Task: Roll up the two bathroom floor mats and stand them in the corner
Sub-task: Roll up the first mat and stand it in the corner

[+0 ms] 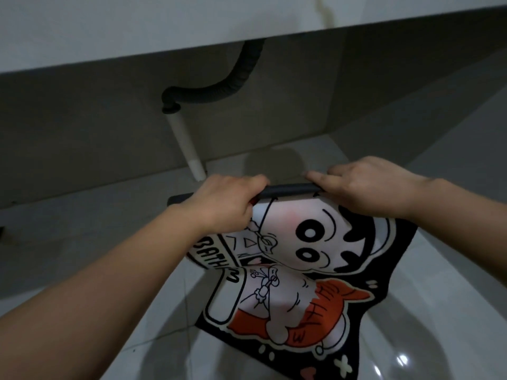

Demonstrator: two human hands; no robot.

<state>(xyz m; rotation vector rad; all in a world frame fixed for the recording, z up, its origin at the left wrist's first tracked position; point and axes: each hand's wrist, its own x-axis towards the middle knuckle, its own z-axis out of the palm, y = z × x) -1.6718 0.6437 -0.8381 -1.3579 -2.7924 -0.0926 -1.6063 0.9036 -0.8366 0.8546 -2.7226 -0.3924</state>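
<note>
1. Head view: your left hand (229,204) and right hand (367,187) each clamp the rolled far edge of the cartoon mat (301,256), below the drain hose (219,89).
2. Legible lettering on the mat: "BATH".

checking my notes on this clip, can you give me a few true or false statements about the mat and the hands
1. Both hands, left hand and right hand, grip the rolled far edge of the cartoon bath mat. True.
2. The mat is fully rolled. False: most of it lies unrolled.
3. A dark corrugated drain hose hangs under the counter. True.
4. The mat is plain grey. False: it is black with a cartoon print.
</note>
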